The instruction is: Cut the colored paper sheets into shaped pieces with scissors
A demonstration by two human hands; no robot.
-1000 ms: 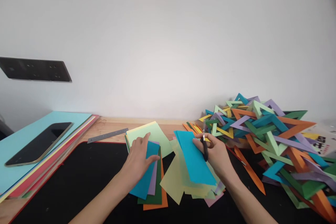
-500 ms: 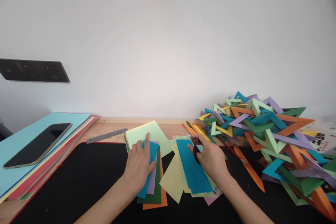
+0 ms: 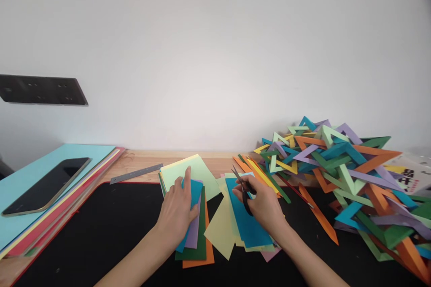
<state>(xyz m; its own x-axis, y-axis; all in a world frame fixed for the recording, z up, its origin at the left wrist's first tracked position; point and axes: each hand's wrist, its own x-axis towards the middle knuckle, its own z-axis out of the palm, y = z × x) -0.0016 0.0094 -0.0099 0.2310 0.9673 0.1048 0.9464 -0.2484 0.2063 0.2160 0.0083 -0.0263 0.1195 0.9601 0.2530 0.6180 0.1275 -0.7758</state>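
Left of the hands (image 3: 175, 208), a phone (image 3: 47, 186) lies on a paper stack (image 3: 20, 231); beyond, leftward, a ruler (image 3: 136, 174) on the counter (image 3: 144, 156); rightward, a paper heap (image 3: 340, 152).

Left of the left hand (image 3: 175, 208), the black mat (image 3: 107, 219) offers passage; right of the right hand (image 3: 264, 204), heaped paper loops (image 3: 348, 181) block it.

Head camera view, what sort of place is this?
Probably a paper-craft workspace on a wooden table: scissors in the right hand, a ruler, and a heap of folded, colorful paper shapes.
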